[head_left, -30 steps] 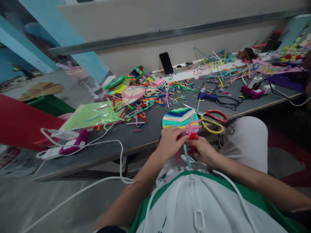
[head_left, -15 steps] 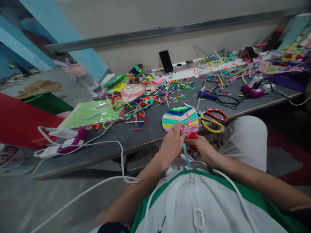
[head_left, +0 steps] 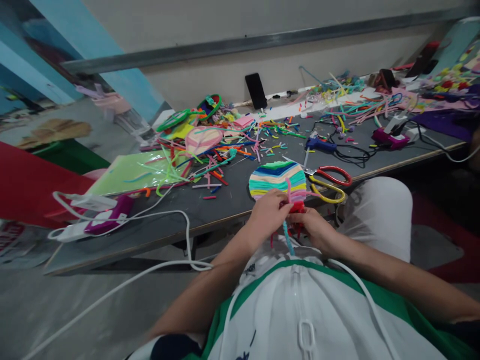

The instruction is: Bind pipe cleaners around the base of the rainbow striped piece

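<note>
A rounded piece striped with coloured pipe cleaners (head_left: 277, 176) lies tilted at the table's front edge, its lower end in my lap. My left hand (head_left: 270, 209) is closed over its lower left part, fingertips pressed at the pink rows. A loose pink pipe cleaner end (head_left: 288, 186) sticks up beside those fingertips. My right hand (head_left: 312, 224) pinches the red lower end (head_left: 297, 207) from the right; its fingertips are partly hidden. Below the hands hangs a light-blue twisted strand (head_left: 287, 237). Scissors (head_left: 326, 182) with one red and one yellow handle lie just right of the striped piece.
Cut pipe cleaner bits (head_left: 275, 130) litter the grey table (head_left: 165, 220). A blue glue gun (head_left: 320, 145) with black cord rests behind the scissors. A phone (head_left: 256, 91) leans on the wall. White cables (head_left: 187, 235) cross the left edge near a purple power adapter (head_left: 110, 215).
My left fingertips have shifted slightly down and right over the striped piece. The right hand stays almost in place. The camera view has tilted a little.
</note>
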Demonstrator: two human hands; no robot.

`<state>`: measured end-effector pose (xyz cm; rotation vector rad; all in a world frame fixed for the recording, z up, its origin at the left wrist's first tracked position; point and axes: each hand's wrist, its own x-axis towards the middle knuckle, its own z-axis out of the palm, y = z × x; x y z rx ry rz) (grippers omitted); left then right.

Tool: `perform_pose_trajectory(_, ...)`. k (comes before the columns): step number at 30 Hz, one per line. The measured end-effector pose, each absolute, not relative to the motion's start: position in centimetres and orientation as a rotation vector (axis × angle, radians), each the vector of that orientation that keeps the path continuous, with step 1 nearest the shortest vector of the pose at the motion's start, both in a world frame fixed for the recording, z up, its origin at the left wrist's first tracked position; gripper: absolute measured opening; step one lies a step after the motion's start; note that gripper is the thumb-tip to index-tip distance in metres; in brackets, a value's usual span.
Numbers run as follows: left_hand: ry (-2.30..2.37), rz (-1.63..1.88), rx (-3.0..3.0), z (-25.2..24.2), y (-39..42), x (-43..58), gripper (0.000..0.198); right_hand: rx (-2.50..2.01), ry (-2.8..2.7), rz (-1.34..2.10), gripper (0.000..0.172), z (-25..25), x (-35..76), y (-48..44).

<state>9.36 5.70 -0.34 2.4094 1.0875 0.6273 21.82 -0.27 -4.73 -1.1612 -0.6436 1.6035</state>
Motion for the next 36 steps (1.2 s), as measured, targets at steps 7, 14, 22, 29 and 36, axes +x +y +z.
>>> perform_pose_trajectory(7, 1.129, 0.575, 2.234, 0.6, 6.6, 8.5, 0.019, -1.822, -1.525, 0.838, 0.039, -1.0, 27.9, -0.9)
perform_pose_trajectory(14, 1.163, 0.556, 2.183, 1.2, 6.4, 8.3, 0.018, -1.494, -2.072, 0.089, 0.051, 0.9, 27.4, 1.3)
perform_pose_trajectory(22, 1.147, 0.551, 2.187, 0.9, 6.7, 8.1, 0.018, -1.343, -1.441, 1.094, 0.046, 0.8, 24.8, 3.4)
perform_pose_trajectory(29, 1.131, 0.645, 2.114, 0.0, 6.6, 7.2, 0.021, -0.994, -0.759, 1.707, 0.037, -0.2, 24.9, 3.0)
perform_pose_trajectory(36, 1.236, 0.842, 2.072, -0.8, 6.3, 6.4, 0.018, -0.979, -0.650, 1.680, 0.037, -1.3, 26.0, 1.6)
